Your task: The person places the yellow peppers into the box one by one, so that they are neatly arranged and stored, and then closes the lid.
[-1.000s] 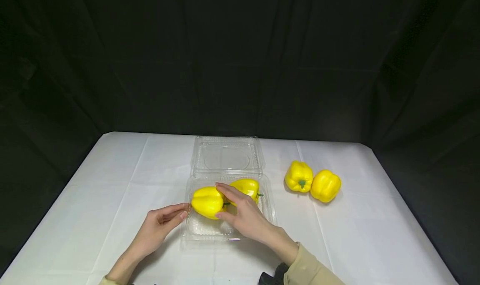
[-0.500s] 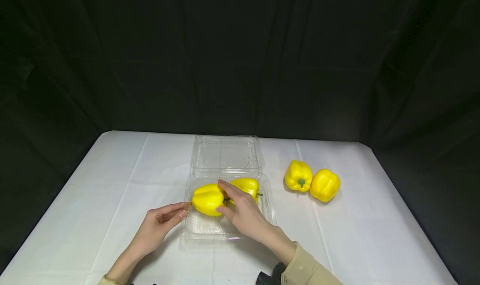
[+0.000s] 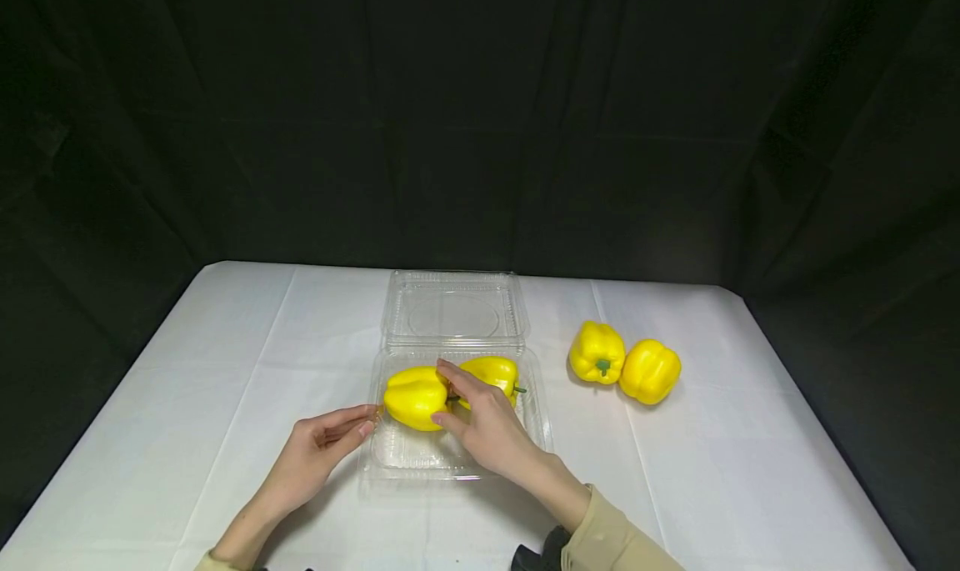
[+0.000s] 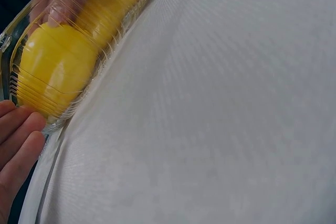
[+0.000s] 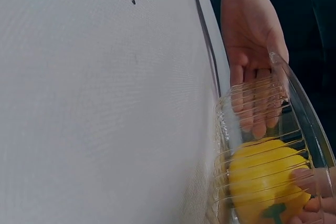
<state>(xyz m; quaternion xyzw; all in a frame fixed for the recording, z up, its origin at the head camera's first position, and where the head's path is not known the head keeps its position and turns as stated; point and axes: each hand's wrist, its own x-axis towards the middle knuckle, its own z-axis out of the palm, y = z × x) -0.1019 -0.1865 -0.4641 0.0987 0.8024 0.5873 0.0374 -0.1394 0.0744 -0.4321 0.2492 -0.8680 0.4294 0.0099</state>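
A clear plastic clamshell container lies on the white table with its lid folded back. Inside it, my right hand holds a yellow bell pepper by its stem end, between thumb and fingers. That pepper lies on its side, its stem pointing right. A second yellow bell pepper sits behind it at the right, partly covered by my fingers. My left hand rests its fingertips on the container's left edge. In the left wrist view its nearly straight fingers touch the outer wall.
Two more yellow bell peppers, one with its stem showing and another beside it, lie right of the container. The lid reaches close to the table's back edge. Black cloth hangs around the table.
The held bell pepper has moved slightly away from me and a touch to the right inside the container, together with my right hand. My left hand has stayed in place.
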